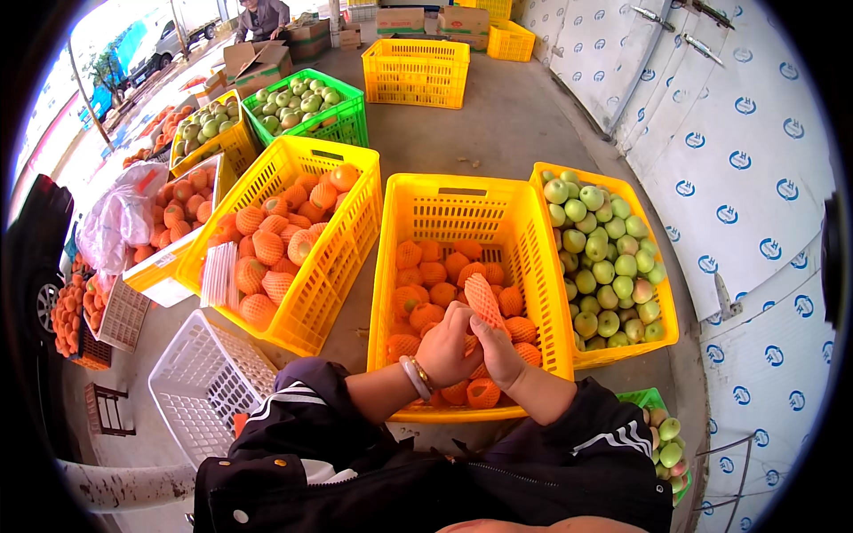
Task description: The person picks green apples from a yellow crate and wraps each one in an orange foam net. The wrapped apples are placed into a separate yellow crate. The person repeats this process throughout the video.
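My left hand (448, 350), with bracelets at its wrist, and my right hand (500, 351) meet above the middle yellow plastic crate (468, 416). Out of the top of both hands sticks an orange foam net sleeve (483, 300); the fingers hide its lower part, and whether a fruit is inside cannot be told. Beneath them, the crate holds many round fruits in orange foam nets (426, 314). Further left, another yellow crate (346, 280) holds more netted fruits and a stack of flat white foam nets (220, 274). Green apples (603, 273) fill the yellow crate at the right.
A white plastic basket (200, 393) stands at my lower left. Beyond are a green crate (346, 123) of apples, a yellow crate (416, 73) and cardboard boxes (260, 66). A person (262, 20) is at the far back. White wall panels (740, 166) line the right side.
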{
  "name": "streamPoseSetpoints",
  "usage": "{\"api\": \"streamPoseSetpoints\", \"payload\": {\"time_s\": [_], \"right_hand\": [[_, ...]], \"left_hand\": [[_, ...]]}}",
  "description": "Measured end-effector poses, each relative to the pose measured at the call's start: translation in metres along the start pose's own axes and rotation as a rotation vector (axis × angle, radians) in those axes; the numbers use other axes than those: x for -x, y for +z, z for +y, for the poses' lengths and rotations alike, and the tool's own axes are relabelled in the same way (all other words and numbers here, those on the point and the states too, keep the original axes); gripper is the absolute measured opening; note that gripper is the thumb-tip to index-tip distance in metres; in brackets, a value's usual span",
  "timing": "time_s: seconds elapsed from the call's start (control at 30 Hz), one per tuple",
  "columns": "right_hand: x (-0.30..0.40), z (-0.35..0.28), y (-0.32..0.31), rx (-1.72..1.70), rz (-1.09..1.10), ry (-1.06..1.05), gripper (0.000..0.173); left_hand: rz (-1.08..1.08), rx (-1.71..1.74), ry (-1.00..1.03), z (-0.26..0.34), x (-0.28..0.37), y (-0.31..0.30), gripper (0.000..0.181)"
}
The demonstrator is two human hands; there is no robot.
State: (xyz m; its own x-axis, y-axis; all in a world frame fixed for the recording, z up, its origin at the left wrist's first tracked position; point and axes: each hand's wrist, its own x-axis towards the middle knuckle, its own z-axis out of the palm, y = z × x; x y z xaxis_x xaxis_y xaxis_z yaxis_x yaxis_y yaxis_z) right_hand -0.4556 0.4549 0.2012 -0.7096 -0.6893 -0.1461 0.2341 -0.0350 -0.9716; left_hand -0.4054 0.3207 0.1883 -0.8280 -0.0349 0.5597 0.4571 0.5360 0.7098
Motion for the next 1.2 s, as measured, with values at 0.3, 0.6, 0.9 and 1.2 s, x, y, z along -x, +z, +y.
{"api": "streamPoseSetpoints", "payload": {"time_s": [0.3,0.6,0.9,1.2], "right_hand": [[0.003,0.005,0.004,0.044,0.019,0.009,0.044],[-0.041,0.024,-0.069,0.899,0.300,-0.210,0.048],[-0.027,0.040,-0.273,1.008,0.894,0.532,0.065],[-0.030,0.020,-0.340,1.264,0.886,0.545,0.046]], "left_hand": [[-0.078,0.011,-0.066,-0.001,0.012,0.000,0.043],[-0.562,-0.203,-0.159,0.003,0.010,-0.006,0.036],[-1.108,-0.448,0.073,0.008,0.022,-0.005,0.045],[-1.182,-0.360,0.128,0.011,0.030,0.009,0.035]]}}
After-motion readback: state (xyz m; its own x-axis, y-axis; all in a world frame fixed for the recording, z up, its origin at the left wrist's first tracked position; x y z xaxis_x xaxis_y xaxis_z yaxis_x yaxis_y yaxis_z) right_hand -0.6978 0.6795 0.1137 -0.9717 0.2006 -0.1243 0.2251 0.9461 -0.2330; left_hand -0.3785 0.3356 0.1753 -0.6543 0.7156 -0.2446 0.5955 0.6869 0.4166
